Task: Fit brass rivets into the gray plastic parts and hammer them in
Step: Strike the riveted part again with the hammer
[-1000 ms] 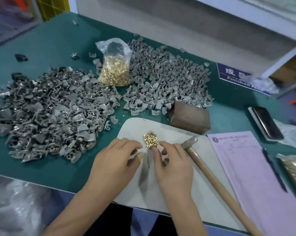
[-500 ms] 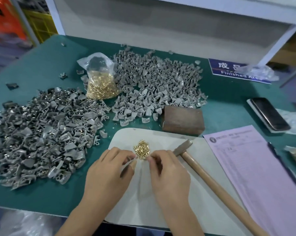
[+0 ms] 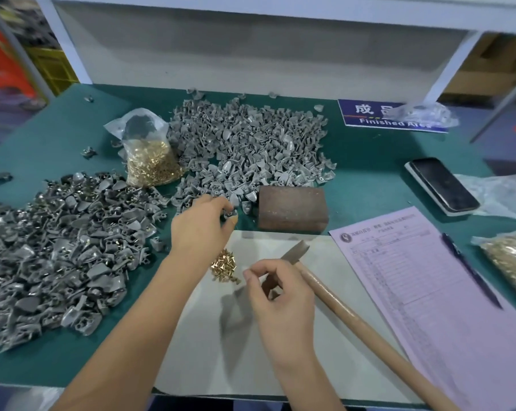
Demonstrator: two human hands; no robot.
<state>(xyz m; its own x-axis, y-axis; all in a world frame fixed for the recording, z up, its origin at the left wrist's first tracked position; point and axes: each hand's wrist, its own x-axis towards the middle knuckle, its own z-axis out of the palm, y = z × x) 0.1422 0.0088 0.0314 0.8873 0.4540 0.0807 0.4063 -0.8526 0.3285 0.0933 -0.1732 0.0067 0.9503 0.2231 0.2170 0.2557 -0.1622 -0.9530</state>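
My left hand (image 3: 203,229) reaches to the near edge of the back pile of gray plastic parts (image 3: 250,149) and pinches one gray part (image 3: 230,215) between thumb and fingers. Just right of the small heap of loose brass rivets (image 3: 224,265) on the white mat (image 3: 280,351), my right hand (image 3: 277,289) hovers with curled fingers. Its thumb and forefinger pinch what seems a single rivet, too small to see clearly. The hammer (image 3: 354,321) lies on the mat beside my right hand, untouched.
A second pile of gray parts (image 3: 58,250) fills the left. A clear bag of rivets (image 3: 150,161) stands between the piles. A brown metal block (image 3: 292,207) sits behind the mat. A purple form (image 3: 428,292), pen (image 3: 470,268), phone (image 3: 443,185) and another bag (image 3: 511,262) lie right.
My left hand left the rivet heap and moved forward to the back pile, taking hold of a gray part. My right hand drew back slightly from the heap, fingers pinched.
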